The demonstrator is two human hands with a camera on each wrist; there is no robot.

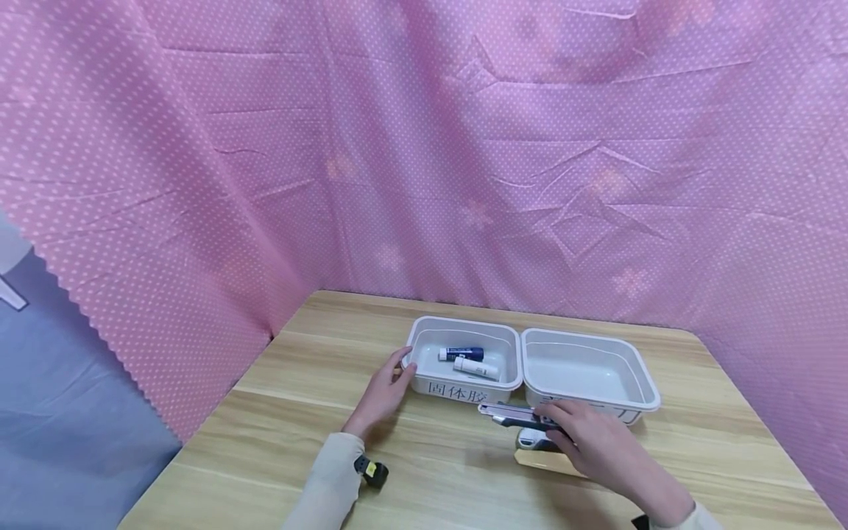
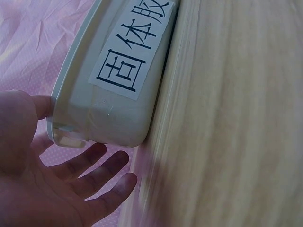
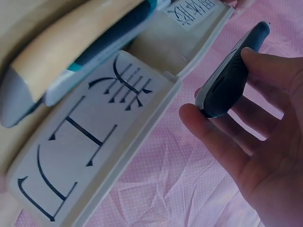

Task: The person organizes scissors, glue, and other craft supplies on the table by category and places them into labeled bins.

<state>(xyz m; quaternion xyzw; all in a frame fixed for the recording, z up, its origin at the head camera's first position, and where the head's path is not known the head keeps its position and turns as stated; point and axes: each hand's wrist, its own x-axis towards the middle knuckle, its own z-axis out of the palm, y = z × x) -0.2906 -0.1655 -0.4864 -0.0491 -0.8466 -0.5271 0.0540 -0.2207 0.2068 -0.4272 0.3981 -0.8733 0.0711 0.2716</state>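
My right hand pinches a black and silver utility knife between thumb and fingers, just in front of the right bin. In the right wrist view, the knife shows a dark grip and pale edge. My left hand holds the front left corner of the left white bin, thumb on the rim and the other fingers spread beside it. Inside that bin lie a blue-and-white glue stick and a white one.
The right white bin adjoins the left one. Below my right hand, a yellowish, grey-ended long object and a dark teal-trimmed one lie on the wooden table. A pink dotted curtain hangs behind and along the sides.
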